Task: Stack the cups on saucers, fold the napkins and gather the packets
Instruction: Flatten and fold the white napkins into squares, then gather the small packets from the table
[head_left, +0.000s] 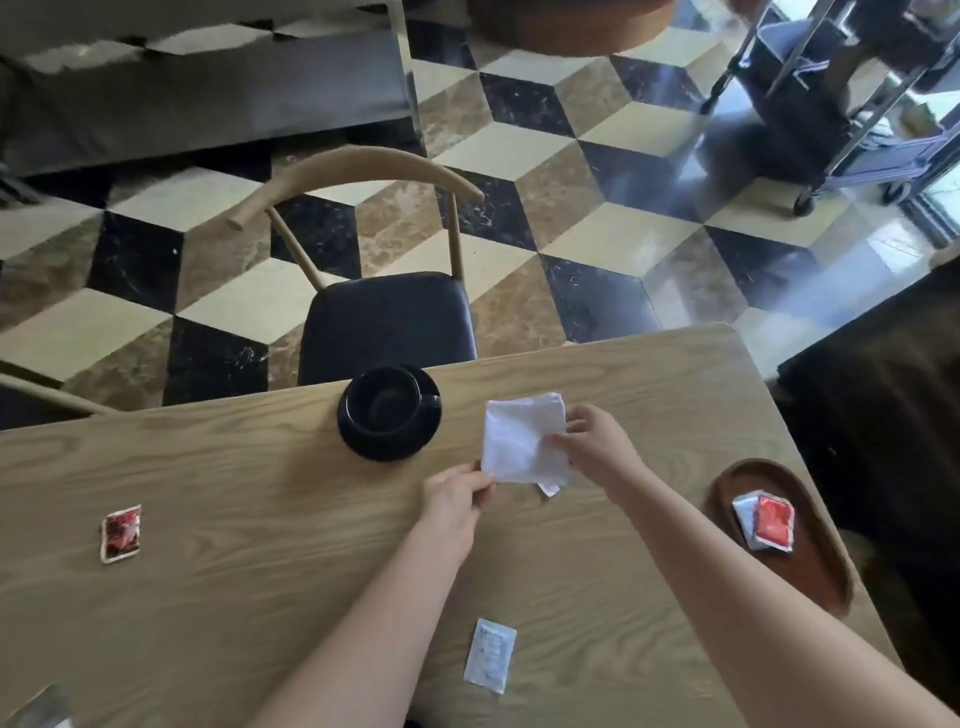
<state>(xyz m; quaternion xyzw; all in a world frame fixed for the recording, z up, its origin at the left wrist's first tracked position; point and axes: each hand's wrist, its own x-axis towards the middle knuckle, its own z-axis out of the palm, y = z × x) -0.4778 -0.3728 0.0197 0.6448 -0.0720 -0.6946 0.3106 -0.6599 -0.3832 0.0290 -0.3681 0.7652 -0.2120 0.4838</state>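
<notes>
A white napkin (519, 439) hangs just above the wooden table (260, 519), held between both hands. My left hand (454, 499) pinches its near left corner. My right hand (592, 441) grips its right edge. A black cup (382, 400) sits on a black saucer (410, 444) at the table's far edge, left of the napkin. A red packet (121, 533) lies at the left. A white packet (491, 656) lies near me between my forearms. In a dark oval wooden tray (821, 571) at the right rest a red packet (772, 522) and a white one (744, 512).
A wooden chair with a black seat (387, 325) stands beyond the table's far edge behind the cup. A dark service cart (831, 104) stands far right on the checkered floor. Something pale and blurred shows at the bottom left corner (41, 709).
</notes>
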